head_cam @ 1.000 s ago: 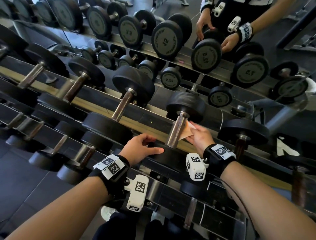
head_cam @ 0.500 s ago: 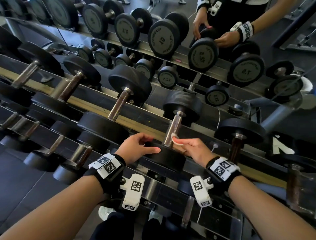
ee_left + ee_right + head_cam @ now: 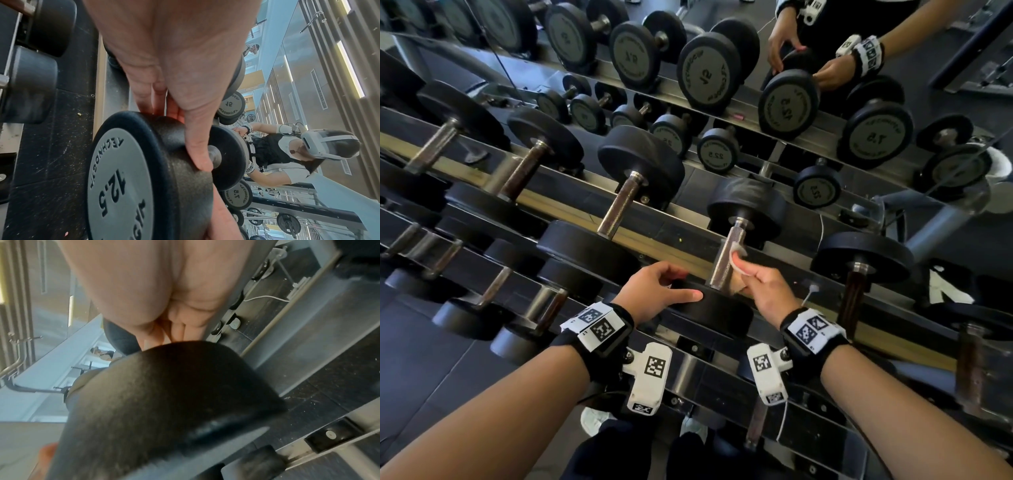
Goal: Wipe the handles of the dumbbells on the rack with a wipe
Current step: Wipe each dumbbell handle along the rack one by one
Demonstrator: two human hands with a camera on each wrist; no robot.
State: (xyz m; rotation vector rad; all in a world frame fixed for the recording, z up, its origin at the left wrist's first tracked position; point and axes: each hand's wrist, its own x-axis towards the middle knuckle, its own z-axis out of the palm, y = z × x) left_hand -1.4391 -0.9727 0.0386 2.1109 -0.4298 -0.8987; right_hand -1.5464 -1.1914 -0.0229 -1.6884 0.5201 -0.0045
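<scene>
A black 12.5 dumbbell [image 3: 746,209] lies on the rack's top tier with its steel handle [image 3: 727,253] pointing toward me. My right hand [image 3: 748,274] pinches a pale wipe [image 3: 738,262] and presses it against the right side of that handle, about halfway along. My left hand [image 3: 671,286] grips the rim of the near head [image 3: 717,310], thumb on top. In the left wrist view the fingers [image 3: 197,146] curl round the 12.5 head [image 3: 123,178]. In the right wrist view that head [image 3: 164,394] hides the wipe below my palm [image 3: 144,288].
More dumbbells flank this one: a steel-handled one [image 3: 619,212] to the left and a brown-handled one [image 3: 854,301] to the right. A lower tier [image 3: 544,308] holds smaller dumbbells. The mirror [image 3: 791,102] behind the rack reflects the weights and me.
My right hand brought the wipe from beside the handle onto it, low down, then slid it a little up. The left hand stayed on the near head.
</scene>
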